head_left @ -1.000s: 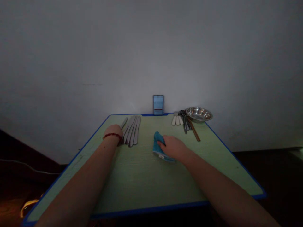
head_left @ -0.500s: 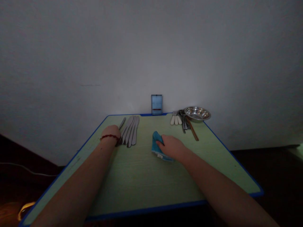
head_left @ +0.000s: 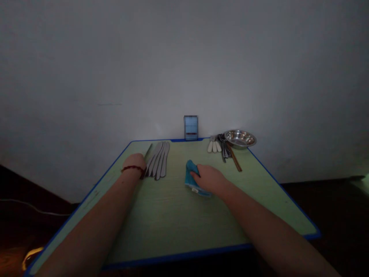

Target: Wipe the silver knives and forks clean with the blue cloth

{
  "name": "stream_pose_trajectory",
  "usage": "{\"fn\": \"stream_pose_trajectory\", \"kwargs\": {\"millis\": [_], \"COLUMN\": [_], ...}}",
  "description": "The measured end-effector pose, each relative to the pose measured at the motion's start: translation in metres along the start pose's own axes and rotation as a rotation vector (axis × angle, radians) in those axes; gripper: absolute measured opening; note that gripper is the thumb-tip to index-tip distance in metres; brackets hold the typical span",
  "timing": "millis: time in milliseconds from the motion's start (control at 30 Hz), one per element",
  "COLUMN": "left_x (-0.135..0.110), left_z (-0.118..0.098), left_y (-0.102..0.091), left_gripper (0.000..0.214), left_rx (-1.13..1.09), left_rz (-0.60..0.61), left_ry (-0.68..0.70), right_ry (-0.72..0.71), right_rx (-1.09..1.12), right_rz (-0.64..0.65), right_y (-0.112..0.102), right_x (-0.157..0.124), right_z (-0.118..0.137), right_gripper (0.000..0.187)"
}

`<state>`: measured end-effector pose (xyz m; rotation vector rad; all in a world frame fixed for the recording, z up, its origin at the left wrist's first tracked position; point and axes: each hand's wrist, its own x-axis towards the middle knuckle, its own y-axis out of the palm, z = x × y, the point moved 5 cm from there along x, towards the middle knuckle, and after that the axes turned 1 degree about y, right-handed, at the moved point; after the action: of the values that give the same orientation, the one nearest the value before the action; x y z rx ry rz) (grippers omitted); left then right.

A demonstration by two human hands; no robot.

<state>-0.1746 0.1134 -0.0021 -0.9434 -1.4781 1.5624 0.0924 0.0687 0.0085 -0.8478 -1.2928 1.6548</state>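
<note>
Hidden on the cloth: the right half of the blue cloth (head_left: 190, 177) lies under the right hand (head_left: 210, 179), so its full shape cannot be made out.
Hidden on the knives: the handle ends of the nearest grey knives (head_left: 158, 161) are covered by the left hand (head_left: 135, 161). Its fingers are behind its own back, so I cannot tell whether it grips anything.
Light: dim, and fine detail is lost throughout.
Cloth position: on the green bench (head_left: 173, 219), about the middle and slightly right, with its free edge sticking out to the left of the hand.
Right hand: closed on the cloth, thumb on top, fingers curled into the fabric.
Left hand: at the near end of the knife row, touching it, with a red bracelet (head_left: 132, 167) on the wrist.
Gap: cloth and knives lie well apart, with bare bench between them.
Cloth label: a small pale tag (head_left: 195, 189) on the near edge, with nothing legible.
Far edge: a blue card (head_left: 190, 127) against the wall, pixelated and unreadable.
Far right corner: white-handled cutlery (head_left: 213, 146), dark utensils too small to identify, a brown stick (head_left: 235, 161) and a steel bowl (head_left: 240, 139).
</note>
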Motion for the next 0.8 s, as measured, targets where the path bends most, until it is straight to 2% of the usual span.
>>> {"fn": "stream_pose_trajectory", "kwargs": {"millis": [400, 633, 800], "left_x": [0.0, 0.001, -0.002], "left_z": [0.009, 0.023, 0.023], "left_y": [0.002, 0.004, -0.001], "left_gripper": [0.029, 0.03, 0.029], "left_rx": [-0.051, -0.172, -0.3], "left_rz": [0.005, -0.071, -0.117], "left_ry": [-0.021, -0.05, -0.072], "right_ry": [0.012, 0.01, 0.003], "right_rx": [-0.003, 0.021, 0.045], "right_rz": [0.021, 0.021, 0.01], "right_y": [-0.001, -0.001, 0.0], "right_x": [0.0, 0.0, 0.002], "right_z": [0.0, 0.0, -0.002], "right_gripper": [0.038, 0.039, 0.039]}}
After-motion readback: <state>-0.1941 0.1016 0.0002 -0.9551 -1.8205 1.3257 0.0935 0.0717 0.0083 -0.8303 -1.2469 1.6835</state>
